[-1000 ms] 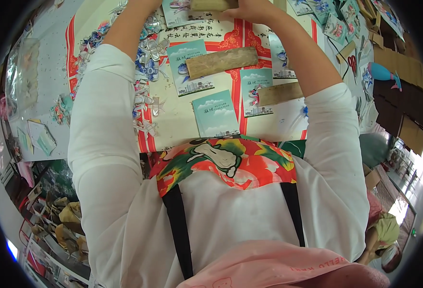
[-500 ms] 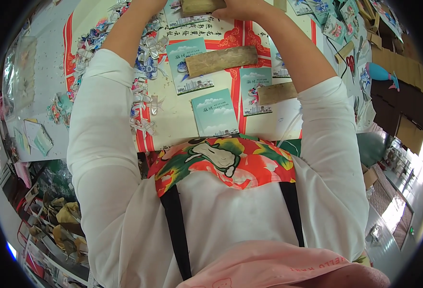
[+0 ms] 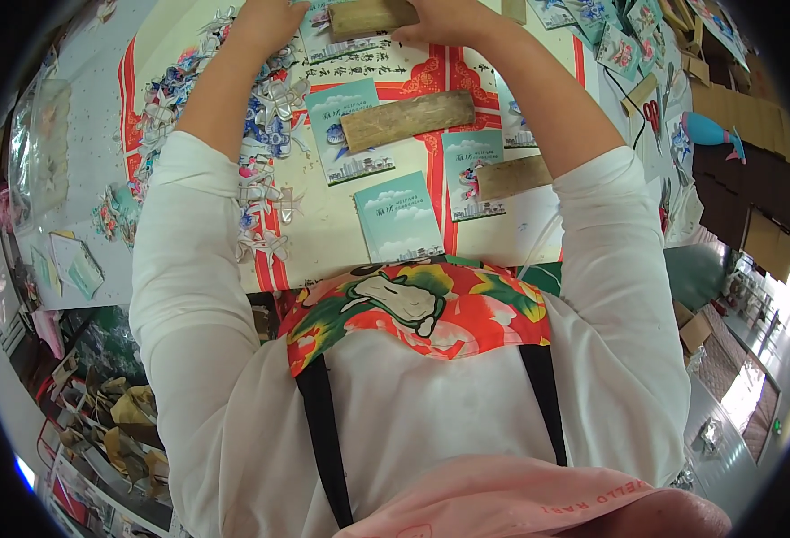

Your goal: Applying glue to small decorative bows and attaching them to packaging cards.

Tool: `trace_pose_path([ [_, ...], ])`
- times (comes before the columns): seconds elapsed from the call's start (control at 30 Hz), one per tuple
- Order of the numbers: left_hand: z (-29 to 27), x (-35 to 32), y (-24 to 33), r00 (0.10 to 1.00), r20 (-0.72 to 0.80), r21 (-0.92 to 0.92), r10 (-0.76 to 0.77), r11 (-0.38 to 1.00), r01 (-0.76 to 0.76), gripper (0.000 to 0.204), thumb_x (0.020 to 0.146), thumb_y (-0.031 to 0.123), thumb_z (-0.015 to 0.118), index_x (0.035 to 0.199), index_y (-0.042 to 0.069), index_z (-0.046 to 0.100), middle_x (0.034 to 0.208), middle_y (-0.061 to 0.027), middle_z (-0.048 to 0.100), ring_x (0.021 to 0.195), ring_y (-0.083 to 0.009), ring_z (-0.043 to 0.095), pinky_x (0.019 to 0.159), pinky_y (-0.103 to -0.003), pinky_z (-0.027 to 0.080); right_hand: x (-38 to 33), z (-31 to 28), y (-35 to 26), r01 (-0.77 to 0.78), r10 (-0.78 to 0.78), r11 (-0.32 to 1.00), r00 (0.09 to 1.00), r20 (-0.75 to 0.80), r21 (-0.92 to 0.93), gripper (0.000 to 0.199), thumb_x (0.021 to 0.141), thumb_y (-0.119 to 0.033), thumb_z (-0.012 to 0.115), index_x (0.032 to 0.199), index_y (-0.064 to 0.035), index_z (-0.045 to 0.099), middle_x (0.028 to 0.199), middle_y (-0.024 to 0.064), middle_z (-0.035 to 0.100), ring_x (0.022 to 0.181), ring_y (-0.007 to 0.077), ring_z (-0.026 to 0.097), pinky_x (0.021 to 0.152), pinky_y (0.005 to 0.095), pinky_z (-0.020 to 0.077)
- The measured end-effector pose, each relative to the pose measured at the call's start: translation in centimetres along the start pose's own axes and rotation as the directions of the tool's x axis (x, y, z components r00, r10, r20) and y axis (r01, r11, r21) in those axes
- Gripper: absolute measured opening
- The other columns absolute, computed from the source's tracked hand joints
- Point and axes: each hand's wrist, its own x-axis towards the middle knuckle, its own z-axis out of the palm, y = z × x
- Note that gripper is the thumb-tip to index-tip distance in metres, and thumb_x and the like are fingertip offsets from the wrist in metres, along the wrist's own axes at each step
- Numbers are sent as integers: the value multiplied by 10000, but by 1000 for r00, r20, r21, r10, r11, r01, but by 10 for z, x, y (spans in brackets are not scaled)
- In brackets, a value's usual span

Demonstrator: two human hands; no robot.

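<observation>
Both hands (image 3: pixel 449 13) gripping wooden block (image 3: pixel 372 16), teal cards (image 3: pixel 398 217) below

Cream table (image 3: pixel 341 242) — teal booklets (image 3: pixel 399 218), wooden blocks (image 3: pixel 406 119), foil bows (image 3: pixel 260 193), scissors (image 3: pixel 653 115).

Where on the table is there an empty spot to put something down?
The bare pale patch between the nearest booklet and the right sleeve is free. Another lies between the shiny cut-outs and that booklet. Near both hands at the top, booklets and wooden blocks crowd together.
</observation>
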Motion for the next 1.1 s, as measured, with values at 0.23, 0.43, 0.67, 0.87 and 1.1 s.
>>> trace_pose_path([
  [0.23,13,0,-15,988,-87,-31,129,991,-132,252,831,117,601,1021,-26,683,998,-193,697,920,-356,654,835,-383,523,-4,-6,-18,-16,7,995,996,-93,-99,538,731,-231,770,1193,-14,599,1161,175,569,1038,332,572,937,368,475],
  [0.43,12,-8,-9,976,-131,-133,173,973,-190,259,824,103,606,1020,-52,674,1002,-198,697,919,-357,654,832,-376,525,-2,-7,-27,-77,67,990,994,-82,-120,517,728,-227,771,1170,-11,612,1135,176,582,1021,333,578,940,365,477],
  [0.67,15,-4,-9,972,-139,-100,187,974,-202,259,820,95,605,1014,-64,671,1003,-200,697,912,-358,653,831,-373,524,10,-2,-15,-79,60,982,992,-107,-174,486,723,-207,769,1144,-11,627,1109,177,592,997,332,584,927,361,484],
  [0.87,31,10,-31,977,-119,48,175,984,-170,254,822,86,597,1015,-63,671,1005,-204,695,916,-364,651,838,-376,523,17,0,-14,-124,124,989,992,-7,-82,475,721,-196,770,1136,-10,632,1113,177,592,994,329,585,918,360,490],
  [1.1,-40,-38,14,997,-33,-190,-69,980,62,249,836,85,579,1019,-58,670,1000,-206,694,908,-374,648,826,-383,524,15,-10,-16,-57,55,994,998,-30,-88,505,722,-213,782,1156,-8,628,1124,177,593,1002,332,588,924,362,490],
])
